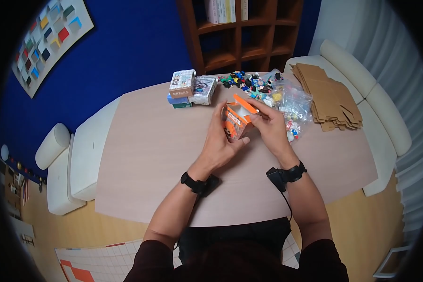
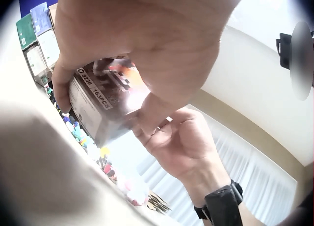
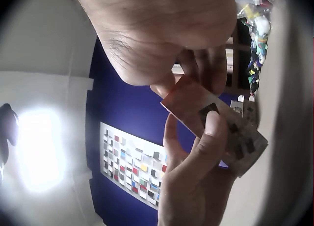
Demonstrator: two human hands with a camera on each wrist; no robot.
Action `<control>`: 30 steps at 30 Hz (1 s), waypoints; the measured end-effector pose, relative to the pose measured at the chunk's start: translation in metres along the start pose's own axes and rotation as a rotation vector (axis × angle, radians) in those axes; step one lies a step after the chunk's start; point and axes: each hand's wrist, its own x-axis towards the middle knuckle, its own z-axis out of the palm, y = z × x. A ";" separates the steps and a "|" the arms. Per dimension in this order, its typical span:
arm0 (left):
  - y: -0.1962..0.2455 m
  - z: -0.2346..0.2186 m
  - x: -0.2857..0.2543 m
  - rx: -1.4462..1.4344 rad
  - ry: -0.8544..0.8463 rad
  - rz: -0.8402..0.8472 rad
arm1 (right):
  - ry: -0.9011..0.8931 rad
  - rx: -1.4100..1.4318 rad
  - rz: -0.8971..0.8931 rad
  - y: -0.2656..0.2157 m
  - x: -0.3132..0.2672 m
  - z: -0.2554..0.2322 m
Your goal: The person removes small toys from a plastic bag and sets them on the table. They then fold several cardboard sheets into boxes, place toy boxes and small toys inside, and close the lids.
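Note:
An orange box (image 1: pixel 234 123) with a raised flap is held above the table, tilted, with white showing inside its top. My left hand (image 1: pixel 217 141) grips its sides; in the left wrist view the left hand (image 2: pixel 142 44) wraps round the box (image 2: pixel 108 103), which has a printed label. My right hand (image 1: pixel 270 128) pinches the orange flap (image 1: pixel 245 103) at the top. In the right wrist view the right hand (image 3: pixel 162 35) is at one end of the box (image 3: pixel 221 123), its fingertips partly hidden, and the left thumb lies along the box's face.
Small boxes (image 1: pixel 182 83) are stacked at the table's back. Right of them lie a pile of colourful small figures (image 1: pixel 249 81) and clear plastic bags (image 1: pixel 293 101). Flat brown cardboard pieces (image 1: pixel 326 96) lie at the table's right edge. Light seats (image 1: pixel 90 150) flank the table (image 1: pixel 141 155).

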 end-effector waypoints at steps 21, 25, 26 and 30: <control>0.005 -0.004 -0.003 0.180 0.021 0.088 | 0.058 -0.196 -0.092 -0.001 -0.006 0.011; 0.003 -0.002 -0.005 0.131 0.071 0.039 | 0.018 -0.324 -0.202 0.000 -0.006 0.019; 0.002 -0.001 -0.005 0.129 0.090 0.050 | 0.007 -0.358 -0.206 -0.002 -0.008 0.022; -0.004 -0.001 -0.005 0.169 0.083 0.068 | -0.030 -0.449 -0.172 -0.003 -0.010 0.026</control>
